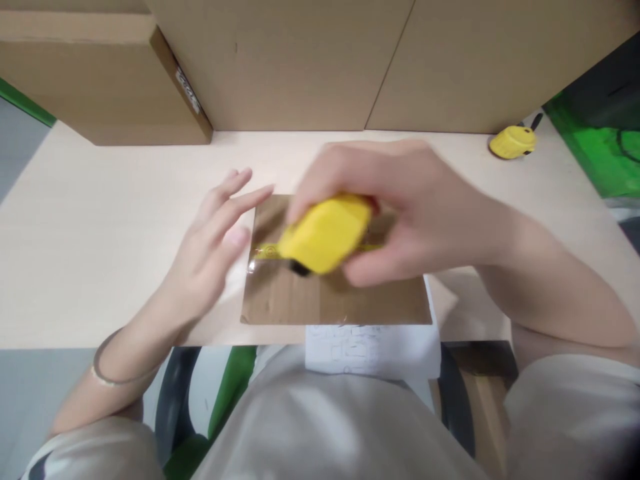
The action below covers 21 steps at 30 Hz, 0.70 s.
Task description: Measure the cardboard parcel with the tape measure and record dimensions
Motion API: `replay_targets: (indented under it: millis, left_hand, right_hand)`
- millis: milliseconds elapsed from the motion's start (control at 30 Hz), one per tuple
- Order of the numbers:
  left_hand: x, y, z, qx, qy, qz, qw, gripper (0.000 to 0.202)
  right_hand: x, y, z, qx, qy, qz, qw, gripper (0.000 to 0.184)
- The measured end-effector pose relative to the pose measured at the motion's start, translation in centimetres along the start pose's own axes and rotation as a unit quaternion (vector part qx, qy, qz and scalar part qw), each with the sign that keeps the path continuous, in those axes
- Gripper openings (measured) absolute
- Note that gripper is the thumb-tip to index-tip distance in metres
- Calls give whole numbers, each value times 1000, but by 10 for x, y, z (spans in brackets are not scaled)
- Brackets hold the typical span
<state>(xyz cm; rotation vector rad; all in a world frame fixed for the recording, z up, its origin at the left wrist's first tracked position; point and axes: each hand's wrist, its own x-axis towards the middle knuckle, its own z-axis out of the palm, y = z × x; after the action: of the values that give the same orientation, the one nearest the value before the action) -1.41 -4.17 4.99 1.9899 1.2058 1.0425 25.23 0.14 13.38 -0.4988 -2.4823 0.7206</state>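
From where I stand, I see a person in a pale shirt who sits close to a light wooden bench [110, 233]. The right hand [415, 207] is closed around a yellow tool [325, 233], with the thumb on the near side and the fingers bent over the far side. The tool is blurred, so I cannot tell exactly what it is, but a small black part shows at its lower end. It is above the middle of a flat brown cardboard package [375, 303], which lies on the bench directly before the person. Whether the tool touches the package, I cannot tell.

Across the package runs a strip of yellow tape [265, 251], partly hidden behind the tool. The left hand [205, 250] is empty and wide, its fingers spread, at the left edge of the package; I cannot say if the fingertips touch it.

Under the package lies a white sheet [370, 350] with line drawings, and its near part passes the front edge of the bench. At the far right corner rests a second yellow object [513, 142] with a dark part. At the far left stands a big cardboard box [100, 87].
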Motion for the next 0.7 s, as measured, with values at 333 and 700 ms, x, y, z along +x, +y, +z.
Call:
replay_targets:
  millis: [333, 700]
  left_hand:
    - [-33, 55, 43, 194, -114, 322, 920, 37]
    - [-32, 57, 47, 282, -121, 341, 888, 40]
  right_hand:
    - [-70, 5, -5, 145, -175, 62, 972, 45]
    - [-17, 93, -48, 131, -48, 148, 979, 41]
